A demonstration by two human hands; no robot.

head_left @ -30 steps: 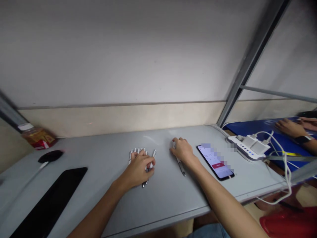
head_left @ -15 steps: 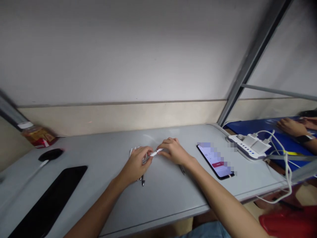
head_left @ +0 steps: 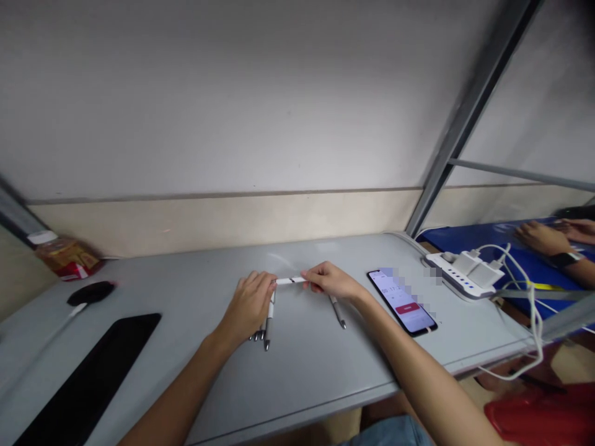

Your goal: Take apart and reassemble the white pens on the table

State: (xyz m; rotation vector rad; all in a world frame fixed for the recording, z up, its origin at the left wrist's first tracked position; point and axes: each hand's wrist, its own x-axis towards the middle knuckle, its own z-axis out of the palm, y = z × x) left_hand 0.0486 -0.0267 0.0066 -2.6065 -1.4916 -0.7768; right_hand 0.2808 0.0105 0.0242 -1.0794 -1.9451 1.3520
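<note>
Both my hands hold one white pen [head_left: 290, 280] level just above the grey table [head_left: 316, 359]. My left hand [head_left: 248, 303] pinches its left end and my right hand [head_left: 328, 282] pinches its right end. Several more white pens [head_left: 266, 322] lie on the table under and in front of my left hand. A single pen [head_left: 338, 311] lies below my right hand.
A lit phone [head_left: 402, 301] lies right of my right hand. A white power strip [head_left: 465, 275] with chargers and cables sits at the right edge. A black keyboard [head_left: 88, 378], a black mouse [head_left: 90, 292] and a jar [head_left: 60, 254] are at left. Another person's hands [head_left: 542, 238] rest on a blue surface far right.
My left hand lifted one pen off the group and my right hand left the single pen to take its other end. The pen is now stretched level between both hands.
</note>
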